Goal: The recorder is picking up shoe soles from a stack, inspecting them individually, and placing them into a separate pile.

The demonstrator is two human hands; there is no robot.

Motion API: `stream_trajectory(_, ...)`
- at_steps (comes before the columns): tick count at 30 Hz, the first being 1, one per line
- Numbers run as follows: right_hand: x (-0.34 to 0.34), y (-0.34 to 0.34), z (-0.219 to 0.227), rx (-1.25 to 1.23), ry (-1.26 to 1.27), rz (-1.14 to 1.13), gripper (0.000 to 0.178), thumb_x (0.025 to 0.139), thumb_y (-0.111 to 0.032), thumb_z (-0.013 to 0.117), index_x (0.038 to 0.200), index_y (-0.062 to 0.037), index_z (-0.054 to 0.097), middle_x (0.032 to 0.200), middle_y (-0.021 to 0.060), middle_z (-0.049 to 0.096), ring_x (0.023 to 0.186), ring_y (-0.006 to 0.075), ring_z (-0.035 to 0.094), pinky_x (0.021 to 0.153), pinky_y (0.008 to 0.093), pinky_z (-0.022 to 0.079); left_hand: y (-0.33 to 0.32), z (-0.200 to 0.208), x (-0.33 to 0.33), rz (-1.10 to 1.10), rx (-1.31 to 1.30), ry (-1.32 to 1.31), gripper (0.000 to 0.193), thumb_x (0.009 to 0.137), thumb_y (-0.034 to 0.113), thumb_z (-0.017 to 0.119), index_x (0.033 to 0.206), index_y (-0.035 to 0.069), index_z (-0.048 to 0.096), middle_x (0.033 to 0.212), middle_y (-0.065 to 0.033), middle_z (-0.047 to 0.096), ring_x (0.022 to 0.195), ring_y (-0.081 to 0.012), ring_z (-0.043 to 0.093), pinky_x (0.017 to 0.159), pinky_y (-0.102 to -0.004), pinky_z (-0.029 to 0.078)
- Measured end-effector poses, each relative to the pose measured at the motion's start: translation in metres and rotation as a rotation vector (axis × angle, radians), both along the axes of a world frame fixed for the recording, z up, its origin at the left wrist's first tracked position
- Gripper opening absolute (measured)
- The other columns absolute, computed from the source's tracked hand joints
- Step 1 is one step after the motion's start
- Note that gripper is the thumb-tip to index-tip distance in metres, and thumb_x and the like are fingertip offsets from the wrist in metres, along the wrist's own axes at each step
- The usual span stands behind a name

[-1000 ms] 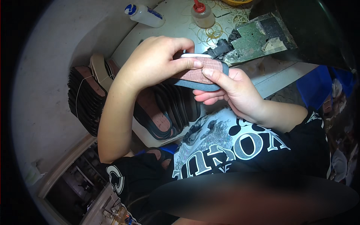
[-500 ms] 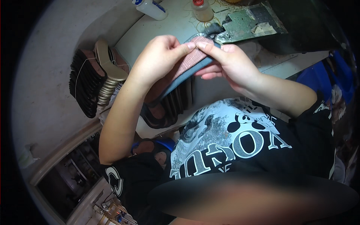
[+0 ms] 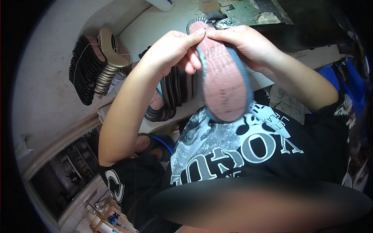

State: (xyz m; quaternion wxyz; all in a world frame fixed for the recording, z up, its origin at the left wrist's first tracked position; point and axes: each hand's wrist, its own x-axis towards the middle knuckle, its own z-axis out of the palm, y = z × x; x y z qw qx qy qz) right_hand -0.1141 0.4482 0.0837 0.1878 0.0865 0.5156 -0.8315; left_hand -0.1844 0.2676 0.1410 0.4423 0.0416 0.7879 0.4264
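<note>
A shoe sole [image 3: 225,85] with a pink ridged face and a grey-blue rim hangs between my two hands, its wide end toward my chest. My left hand [image 3: 176,50] grips the narrow far end from the left, thumb on the pink face, some fingers curled beside the edge. From the right, my right hand [image 3: 250,44] pinches the same end, its thumb beside the left one and its other fingers hidden behind the sole. Past the thumbs, the sole's tip shows a dark ridged edge. A black object [image 3: 215,15] lies just beyond it.
Tied bundles of black soles [image 3: 87,64] and gold soles [image 3: 108,50] lean on the wall at left. More dark soles [image 3: 175,89] stand along the near edge of the white table [image 3: 134,40]. A worn green board [image 3: 254,15] and a white bottle [image 3: 163,4] lie at the back.
The sole has swung from a slant toward the lower left to nearly straight toward my chest, its pink face now fully in view. Both hands still hold its far end.
</note>
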Motion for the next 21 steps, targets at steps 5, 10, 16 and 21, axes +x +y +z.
stream_trajectory(5, 0.029, 0.028, 0.018, -0.011, -0.062, 0.237, 0.036, 0.082, -0.020, 0.070, 0.106, 0.0049, 0.064, 0.096, 0.0086, 0.067, 0.082, 0.0119, 0.062, 0.076, 0.0273, 0.050, -0.003, 0.000, 0.006, 0.025, 0.051, -0.040, 0.055, 0.092, 0.048, 0.054, 0.063, 0.002, 0.060, 0.045, -0.0073, 0.055, 0.029, -0.0110, 0.046, 0.031, -0.0198, 0.036)
stream_trajectory(10, 0.082, 0.035, 0.028, -0.054, -0.143, 0.269, 0.034, 0.080, -0.013, 0.073, 0.109, 0.0027, 0.064, 0.102, 0.0081, 0.068, 0.090, 0.0110, 0.062, 0.084, 0.0273, 0.048, -0.007, 0.004, -0.006, -0.102, -0.005, -0.003, 0.061, 0.087, 0.057, 0.056, 0.055, 0.005, 0.057, 0.042, -0.0009, 0.046, 0.034, -0.0091, 0.041, 0.038, -0.0217, 0.035)
stream_trajectory(16, 0.080, 0.013, 0.031, -0.055, -0.173, 0.102, 0.027, 0.084, -0.013, 0.070, 0.106, 0.0026, 0.066, 0.099, 0.0072, 0.069, 0.088, 0.0105, 0.062, 0.082, 0.0262, 0.048, -0.006, 0.001, -0.022, -0.097, -0.086, 0.208, 0.062, 0.084, 0.059, 0.060, 0.053, 0.006, 0.055, 0.047, 0.0017, 0.044, 0.045, -0.0073, 0.041, 0.048, -0.0217, 0.036)
stream_trajectory(21, 0.065, -0.002, 0.023, -0.152, -0.125, -0.014, 0.025, 0.085, -0.015, 0.069, 0.103, 0.0024, 0.067, 0.097, 0.0074, 0.069, 0.086, 0.0108, 0.063, 0.080, 0.0257, 0.048, -0.015, -0.023, -0.026, 0.111, -0.015, 0.493, 0.051, 0.083, 0.052, 0.065, 0.079, 0.001, 0.065, 0.079, -0.0045, 0.060, 0.069, -0.0110, 0.052, 0.065, -0.0241, 0.043)
